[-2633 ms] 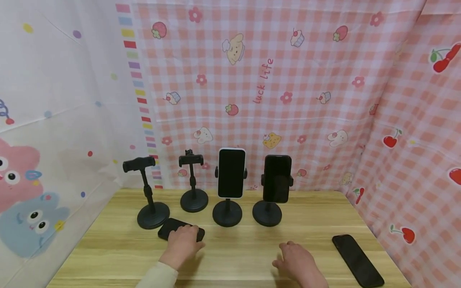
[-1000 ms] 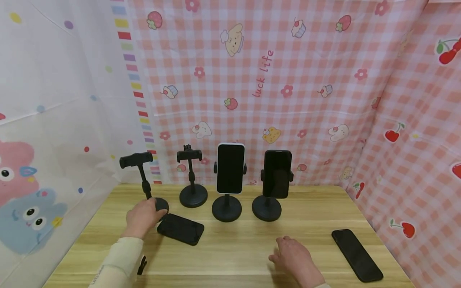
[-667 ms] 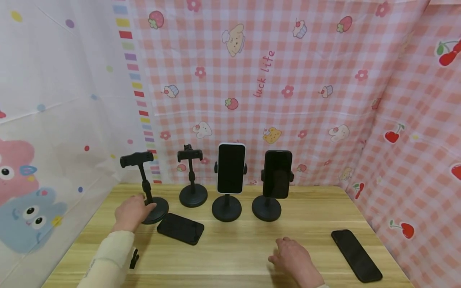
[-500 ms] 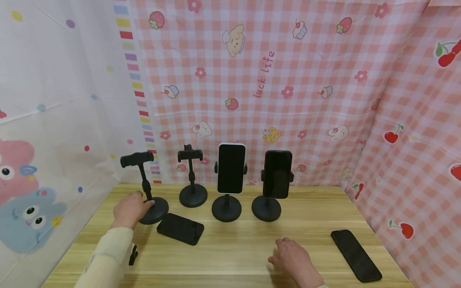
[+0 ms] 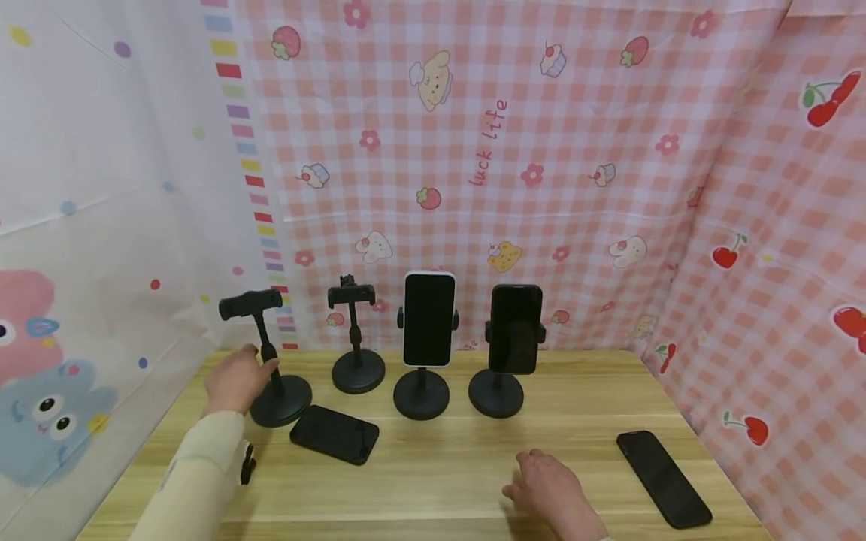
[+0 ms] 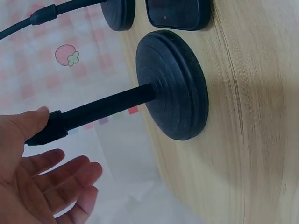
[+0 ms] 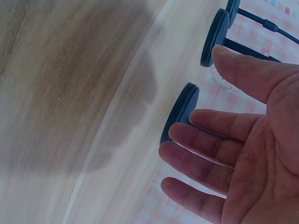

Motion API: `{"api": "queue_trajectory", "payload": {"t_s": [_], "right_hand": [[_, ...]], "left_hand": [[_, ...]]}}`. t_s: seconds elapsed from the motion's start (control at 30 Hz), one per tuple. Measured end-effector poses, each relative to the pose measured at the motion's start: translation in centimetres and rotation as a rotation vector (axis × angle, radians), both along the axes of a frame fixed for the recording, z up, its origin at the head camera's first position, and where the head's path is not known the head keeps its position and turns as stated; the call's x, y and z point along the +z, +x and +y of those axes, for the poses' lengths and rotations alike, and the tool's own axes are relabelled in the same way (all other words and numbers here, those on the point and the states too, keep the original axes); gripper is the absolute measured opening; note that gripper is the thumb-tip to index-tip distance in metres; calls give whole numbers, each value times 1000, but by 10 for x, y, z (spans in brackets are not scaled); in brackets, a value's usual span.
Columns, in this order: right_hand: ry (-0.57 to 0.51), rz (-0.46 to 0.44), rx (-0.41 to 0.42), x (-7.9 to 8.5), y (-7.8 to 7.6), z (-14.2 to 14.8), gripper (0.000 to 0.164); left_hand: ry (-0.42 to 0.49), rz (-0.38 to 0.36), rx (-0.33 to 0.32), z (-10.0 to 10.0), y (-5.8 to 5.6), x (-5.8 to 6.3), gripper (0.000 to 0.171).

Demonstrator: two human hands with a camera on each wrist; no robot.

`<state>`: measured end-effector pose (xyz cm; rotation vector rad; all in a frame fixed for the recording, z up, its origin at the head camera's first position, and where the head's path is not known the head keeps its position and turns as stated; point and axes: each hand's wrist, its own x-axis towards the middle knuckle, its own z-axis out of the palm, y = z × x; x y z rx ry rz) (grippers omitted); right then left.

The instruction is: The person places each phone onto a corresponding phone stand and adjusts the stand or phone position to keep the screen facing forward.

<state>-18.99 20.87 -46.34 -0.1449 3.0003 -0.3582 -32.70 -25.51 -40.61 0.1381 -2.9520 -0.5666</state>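
Note:
At the far left of the head view, my left hand (image 5: pixel 237 378) is beside the pole of a black phone stand (image 5: pixel 280 402). In the left wrist view the thumb (image 6: pixel 35 120) lies along the pole's collar (image 6: pixel 49 130), while the loosely bent fingers are spread below it. A black phone (image 5: pixel 334 434) lies flat in front of this stand's round base. My right hand (image 5: pixel 549 488) hovers over the front of the table, holding nothing, its fingers relaxed. Right of it, another black phone (image 5: pixel 664 479) lies on the table.
A second phone stand (image 5: pixel 358 370) with an unfilled clamp stands behind. Two more stands hold upright phones, one white-framed phone (image 5: pixel 429 319) and one black phone (image 5: pixel 516 330). Patterned cloth (image 5: pixel 399 98) hangs around the wooden table (image 5: pixel 433 481).
My left hand has gone from the lying phone to the left stand, then slid up beside its pole. The right hand has stayed nearly in place; the view has shifted slightly.

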Motion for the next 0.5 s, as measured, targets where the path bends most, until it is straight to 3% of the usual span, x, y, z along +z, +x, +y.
{"api": "queue_trajectory", "payload": {"t_s": [0.27, 0.5], "right_hand": [[-3, -13, -7, -1, 0, 1, 49], [-9, -19, -12, -2, 0, 2, 50]], "left_hand": [[25, 93, -13, 4, -8, -4, 38], [32, 127, -5, 9, -11, -7, 36]]}}
